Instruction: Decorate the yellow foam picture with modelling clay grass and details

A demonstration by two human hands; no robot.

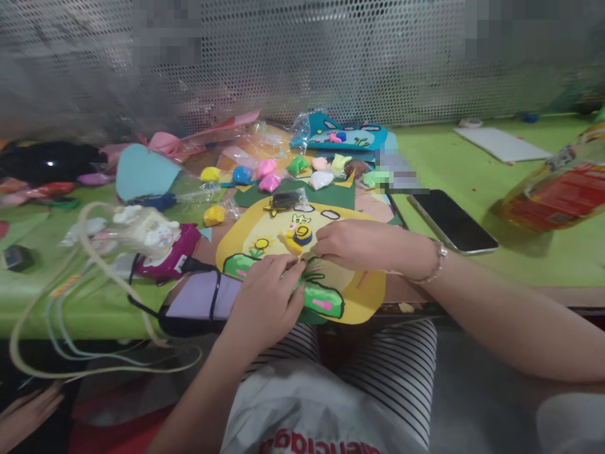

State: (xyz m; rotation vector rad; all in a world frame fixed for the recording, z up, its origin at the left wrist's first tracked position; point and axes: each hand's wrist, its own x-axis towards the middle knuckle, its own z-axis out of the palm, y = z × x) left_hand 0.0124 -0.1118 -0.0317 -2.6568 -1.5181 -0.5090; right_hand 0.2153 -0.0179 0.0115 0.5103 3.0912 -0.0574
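Note:
A yellow paper card (371,291) lies at the table's front edge, decorated with a sun (261,244), a yellow and blue snail figure (302,236) and green patches with pink shapes (325,305). Over its lower left part rests my left hand (271,293), fingers bent and together, their tips by the middle of the card. My right hand (347,244) comes in from the right with its fingers pinched just below the snail. The two hands' fingertips nearly meet there. Whatever is between them is too small and hidden to make out.
Bagged lumps of coloured clay (269,173) lie behind the card, with a blue decorated card (350,135) beyond. A phone (454,221) and a drink bottle (562,183) are on the right. At left are a looped tube (21,315) and a purple case (165,265).

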